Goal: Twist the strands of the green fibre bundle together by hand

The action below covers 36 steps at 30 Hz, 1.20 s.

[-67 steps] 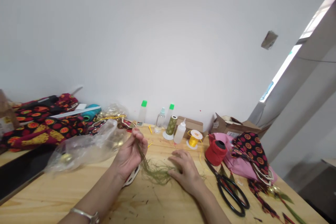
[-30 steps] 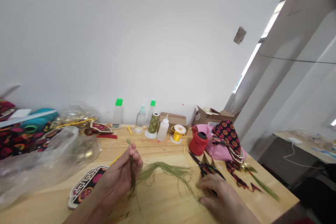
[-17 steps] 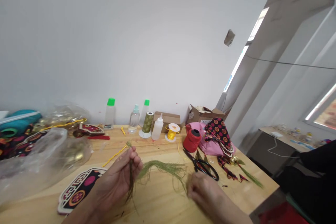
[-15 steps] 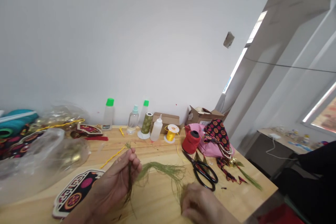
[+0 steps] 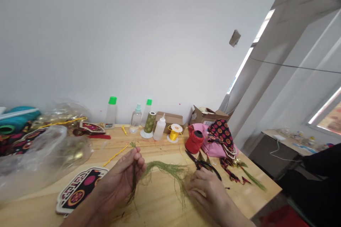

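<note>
My left hand (image 5: 122, 181) is closed around a bundle of thin green threads (image 5: 162, 168), pinching them upright so a short tuft sticks out above the fingers. The loose ends arch right and fall onto the wooden table (image 5: 160, 205). My right hand (image 5: 206, 189) rests on the table at those loose ends, fingers bent and pressing among the strands. Black scissors (image 5: 205, 165) lie just beyond my right hand.
A red thread spool (image 5: 195, 142), yellow cord reel (image 5: 174, 132), olive thread cone (image 5: 150, 122) and small bottles (image 5: 110, 112) line the back. A patterned fan-shaped piece (image 5: 80, 189) and a clear plastic bag (image 5: 39, 156) lie left. Patterned fabric (image 5: 222, 134) sits right.
My right hand left the threads, went right towards the scissors, then came back to the loose thread ends. My left hand kept its grip on the bundle. The view turned right.
</note>
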Motion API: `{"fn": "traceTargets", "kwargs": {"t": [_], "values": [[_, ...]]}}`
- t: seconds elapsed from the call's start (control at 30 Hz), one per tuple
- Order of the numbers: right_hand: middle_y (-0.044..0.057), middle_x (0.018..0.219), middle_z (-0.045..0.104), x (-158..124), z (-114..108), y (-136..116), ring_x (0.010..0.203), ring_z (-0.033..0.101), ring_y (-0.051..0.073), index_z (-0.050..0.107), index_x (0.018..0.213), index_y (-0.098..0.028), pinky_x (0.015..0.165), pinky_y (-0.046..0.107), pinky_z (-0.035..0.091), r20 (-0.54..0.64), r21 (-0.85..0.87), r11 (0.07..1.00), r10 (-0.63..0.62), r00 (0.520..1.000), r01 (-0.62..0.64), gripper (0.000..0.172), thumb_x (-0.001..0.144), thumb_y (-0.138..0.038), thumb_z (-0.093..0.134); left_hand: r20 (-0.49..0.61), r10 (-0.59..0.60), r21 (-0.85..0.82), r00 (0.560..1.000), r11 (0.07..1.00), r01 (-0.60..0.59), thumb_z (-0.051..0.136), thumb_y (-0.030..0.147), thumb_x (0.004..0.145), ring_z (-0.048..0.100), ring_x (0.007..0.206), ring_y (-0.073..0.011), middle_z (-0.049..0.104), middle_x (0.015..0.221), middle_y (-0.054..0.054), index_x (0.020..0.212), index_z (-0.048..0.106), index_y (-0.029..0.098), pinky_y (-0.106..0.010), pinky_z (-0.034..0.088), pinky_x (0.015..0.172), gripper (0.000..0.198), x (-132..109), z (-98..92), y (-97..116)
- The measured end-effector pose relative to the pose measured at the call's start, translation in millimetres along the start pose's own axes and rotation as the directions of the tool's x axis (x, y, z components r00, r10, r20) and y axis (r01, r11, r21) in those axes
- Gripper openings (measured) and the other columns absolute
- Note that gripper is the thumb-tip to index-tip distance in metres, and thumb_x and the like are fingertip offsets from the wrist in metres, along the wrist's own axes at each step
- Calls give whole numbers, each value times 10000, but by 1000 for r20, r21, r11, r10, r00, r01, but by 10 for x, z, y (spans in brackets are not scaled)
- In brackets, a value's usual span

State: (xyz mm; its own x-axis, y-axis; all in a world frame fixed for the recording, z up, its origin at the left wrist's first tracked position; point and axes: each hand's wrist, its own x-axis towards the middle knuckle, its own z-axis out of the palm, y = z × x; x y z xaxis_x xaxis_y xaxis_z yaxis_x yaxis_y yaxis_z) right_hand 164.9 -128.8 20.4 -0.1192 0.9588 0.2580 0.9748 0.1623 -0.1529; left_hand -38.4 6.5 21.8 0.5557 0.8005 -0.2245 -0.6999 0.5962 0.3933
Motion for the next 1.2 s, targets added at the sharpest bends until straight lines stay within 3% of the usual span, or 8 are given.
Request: {"fn": "traceTargets", "kwargs": {"t": [0.23, 0.43, 0.5, 0.6, 0.77, 0.93, 1.1, 1.2], "values": [[4, 703, 600, 502, -17, -128, 714, 440, 150, 577, 640, -184, 590, 282, 275, 221, -350, 849, -335, 916, 395, 149, 775, -240, 548, -1, 14, 11, 1000, 1000, -14, 311, 19, 813, 584, 447, -75, 569, 489, 13, 676, 571, 115, -219, 545, 496, 309, 16, -30, -2], [17, 637, 599, 790, -29, -239, 708, 450, 158, 531, 524, -162, 590, 283, 288, 426, -256, 747, -482, 765, 613, 183, 693, -130, 591, 7, 14, 22, 1000, 1000, -14, 310, 1, 806, 580, 446, -69, 568, 492, 17, 663, 562, 122, -212, 542, 497, 314, 31, -32, 2], [21, 592, 600, 866, 23, -206, 678, 467, 162, 512, 467, -163, 581, 277, 302, 410, -113, 823, -472, 780, 557, 180, 582, -121, 644, 16, 18, 26, 1000, 1000, -18, 309, -1, 805, 581, 452, -69, 567, 502, 17, 668, 561, 124, -207, 540, 501, 313, 33, -39, 5], [1, 554, 596, 932, 124, -99, 619, 490, 146, 507, 428, -165, 591, 264, 335, 273, 215, 924, -369, 888, 318, 167, 470, -66, 634, 28, 20, 7, 999, 1000, -20, 323, 3, 804, 581, 457, -67, 562, 502, 26, 678, 560, 126, -203, 538, 508, 295, 32, -49, 18], [22, 664, 627, 896, 226, 34, 582, 533, 108, 568, 611, -146, 548, 221, 397, 132, 534, 844, -129, 983, 39, 125, 699, -161, 480, 20, 6, -44, 1000, 999, -5, 369, 22, 799, 584, 443, -66, 573, 499, 33, 673, 565, 128, -210, 541, 505, 255, 1, -11, 31], [58, 663, 647, 838, 232, -93, 574, 564, 103, 517, 657, -129, 558, 226, 427, 122, 762, 638, 31, 992, -114, 232, 780, -314, 451, 0, -3, -48, 1000, 999, 3, 402, 14, 786, 595, 451, -70, 594, 502, 18, 675, 578, 120, -194, 536, 506, 233, -14, 36, -1], [19, 519, 626, 852, 278, -279, 458, 533, 64, 552, 581, -110, 501, 169, 408, 232, 970, 8, 257, 938, -242, 231, 594, -288, 700, 18, 37, -18, 999, 999, -37, 482, 33, 754, 609, 500, -73, 619, 538, 5, 666, 588, 115, -183, 533, 552, 160, 71, -3, -36], [23, 545, 642, 863, 330, -332, 423, 517, 44, 580, 600, -102, 455, 140, 388, 243, 968, -144, 330, 912, -206, 222, 544, -242, 743, -22, 74, 36, 997, 997, -73, 535, 46, 724, 618, 545, -78, 641, 584, -10, 680, 593, 112, -173, 523, 578, 98, 126, -58, -62]]}}
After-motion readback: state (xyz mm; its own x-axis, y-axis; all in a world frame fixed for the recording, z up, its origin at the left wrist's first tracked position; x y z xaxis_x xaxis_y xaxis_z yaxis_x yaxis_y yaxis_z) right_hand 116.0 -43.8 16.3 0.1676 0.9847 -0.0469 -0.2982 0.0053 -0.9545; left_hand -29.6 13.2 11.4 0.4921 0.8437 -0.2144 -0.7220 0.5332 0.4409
